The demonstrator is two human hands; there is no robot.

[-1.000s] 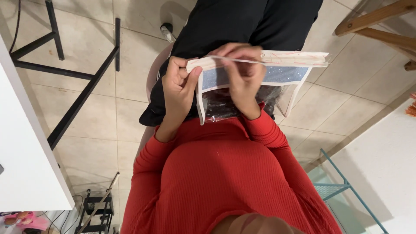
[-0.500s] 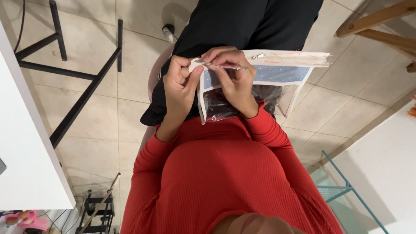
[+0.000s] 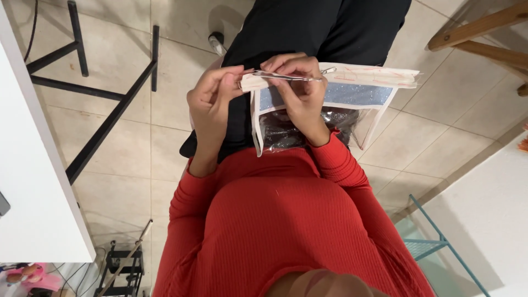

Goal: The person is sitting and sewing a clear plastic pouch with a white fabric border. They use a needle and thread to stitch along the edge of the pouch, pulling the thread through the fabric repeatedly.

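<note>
A clear plastic pouch with pale fabric trim (image 3: 352,96) is held up over the lap; its left top edge is pinched by the left hand (image 3: 212,102), so the band stays taut (seemingly) while the right hand (image 3: 300,91) pinches thin metal tweezers (image 3: 286,75) along it.

Pouch (image 3: 352,88): cream-white cloth trim, faint red lines along the top band, glittery light-blue strip under it, clear shiny plastic body. Pin (image 3: 286,75): thin, silver, at the pouch's top edge. Sleeves and top (image 3: 275,220): bright red, fine ribbed knit. Trousers (image 3: 330,27), 12 o'clock: plain black. Floor (image 3: 137,143): beige tiles, pale grout lines. Frame (image 3: 110,93), 10 o'clock: black metal bars. Surface (image 3: 33,192), 9 o'clock: plain white. Rack (image 3: 440,242), 4 o'clock: teal wire. Stool legs (image 3: 484,33), 2 o'clock: light brown wood.
</note>
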